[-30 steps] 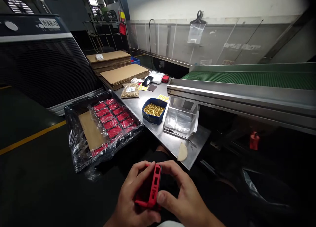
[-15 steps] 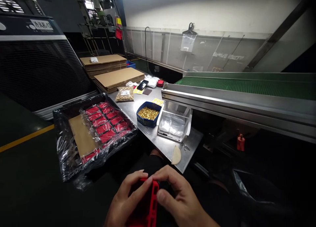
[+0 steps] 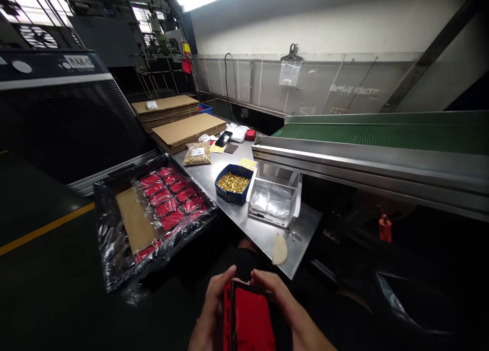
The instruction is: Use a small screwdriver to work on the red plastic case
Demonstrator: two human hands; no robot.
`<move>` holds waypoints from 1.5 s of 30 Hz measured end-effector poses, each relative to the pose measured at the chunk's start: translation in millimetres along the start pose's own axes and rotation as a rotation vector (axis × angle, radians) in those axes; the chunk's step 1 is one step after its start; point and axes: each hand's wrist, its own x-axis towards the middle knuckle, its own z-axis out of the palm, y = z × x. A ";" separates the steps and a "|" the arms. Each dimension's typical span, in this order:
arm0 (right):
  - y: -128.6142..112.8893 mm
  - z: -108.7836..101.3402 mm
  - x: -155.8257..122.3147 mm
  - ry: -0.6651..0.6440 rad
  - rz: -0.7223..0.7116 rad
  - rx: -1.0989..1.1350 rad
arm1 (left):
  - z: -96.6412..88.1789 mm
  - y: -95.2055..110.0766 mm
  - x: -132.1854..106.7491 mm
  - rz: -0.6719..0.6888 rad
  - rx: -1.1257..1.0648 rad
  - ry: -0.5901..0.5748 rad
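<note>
- Head view shows the red casing (image 3: pixel 251 320) low in the middle of the frame, over the person's lap and just in front of the near corner of the steel table (image 3: pixel 263 233)
- left hand (image 3: pixel 211 313) wraps the casing's left edge, fingers curled over its top end, grasping it firmly
- right hand (image 3: pixel 291 318) clasps the right edge, fingertips hooked over the top end just beside those of the left hand
- casing is held broad red face up with a black rim along its left and top edges; no writing can be seen on it
- white label (image 3: pixel 78 62) on the dark machine at the left carries dark characters, too small to read
- bag of brass parts (image 3: pixel 197 154) on the table has a white printed sticker, its text unreadable
- yellow sticker sheets (image 3: pixel 247 163) lie just behind the blue bin (image 3: pixel 228 195), which is full of small brass pieces; their print is blurred
- strips of lettering on the wall panel (image 3: pixel 353 89) are smeared and illegible
- clear pouch (image 3: pixel 289 72) hangs from a black clip on the wall
- black tray (image 3: pixel 110 262) lined with plastic film holds rows of red parts (image 3: pixel 173 203) and a cardboard sheet (image 3: pixel 133 223), left of the table
- clear plastic box (image 3: pixel 273 198) stands just right of the bin, below the green conveyor (image 3: pixel 382 132)
</note>
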 end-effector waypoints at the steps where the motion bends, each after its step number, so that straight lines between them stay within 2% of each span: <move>1: 0.8 6.9 -3.5 -0.047 -0.035 -0.019 | 0.5 -2.6 0.2 -0.044 -0.026 0.024; 2: 1.8 12.7 -6.1 -0.061 -0.061 -0.032 | 1.0 -5.1 0.4 -0.080 -0.055 0.047; 4: 4.6 20.1 -9.4 -0.007 -0.101 -0.056 | 3.2 -8.1 1.0 -0.121 -0.168 0.080; 8: 8.7 21.1 -16.1 0.078 -0.141 -0.227 | 11.9 -0.9 3.8 -0.141 -0.354 0.102; 11: 8.0 18.5 -19.8 0.137 -0.113 -0.318 | 15.3 9.2 6.9 -0.214 -0.366 0.117; 13: 5.4 17.6 -18.5 0.169 -0.128 -0.282 | 13.5 11.2 9.6 -0.229 -0.287 0.192; 15: 0.5 18.9 -13.7 0.147 -0.097 -0.125 | 9.9 7.7 12.6 -0.248 -0.200 0.280; 17: -5.8 23.7 -6.7 0.055 0.097 0.148 | 7.3 0.8 15.3 -0.280 -0.255 0.296; 20: -10.5 37.5 3.6 -0.035 0.423 0.618 | 7.2 -8.8 16.9 -0.357 -0.509 0.152; 21: -9.1 42.1 6.0 -0.012 0.469 0.716 | 7.3 -11.2 16.9 -0.377 -0.567 0.097; 23: -1.1 46.6 8.6 0.072 0.545 0.772 | 5.9 -15.4 16.7 -0.404 -0.623 0.021; 25: 12.9 39.0 9.9 0.090 0.638 0.631 | 1.5 -20.8 17.6 -0.405 -0.649 0.007; 27: 31.0 15.7 13.4 0.186 0.615 0.223 | -4.5 -27.7 19.8 -0.404 -0.676 0.024; 28: 40.8 -1.0 16.6 0.287 0.549 -0.038 | -7.3 -30.9 21.1 -0.401 -0.696 0.039; 30: 59.7 -39.3 25.4 0.570 0.383 -0.534 | -10.9 -34.9 22.9 -0.396 -0.741 0.075; 32: 75.2 -75.0 34.9 0.716 0.322 -0.753 | -10.9 -33.1 22.7 -0.408 -0.780 0.117; 34: 86.0 -100.2 41.8 0.728 0.293 -0.838 | -7.8 -25.1 20.7 -0.442 -0.810 0.168; 36: 92.8 -114.2 44.1 0.697 0.254 -0.888 | -3.0 -14.3 18.4 -0.467 -0.825 0.215; 38: 97.8 -122.2 41.6 0.687 0.217 -0.901 | 1.4 -5.2 17.1 -0.466 -0.822 0.246; 42: 108.4 -135.7 30.5 0.761 0.187 -0.954 | 4.8 1.1 17.0 -0.434 -0.830 0.313; 45: 103.7 -134.2 24.9 0.749 0.185 -1.022 | 4.7 1.9 16.5 -0.435 -0.803 0.367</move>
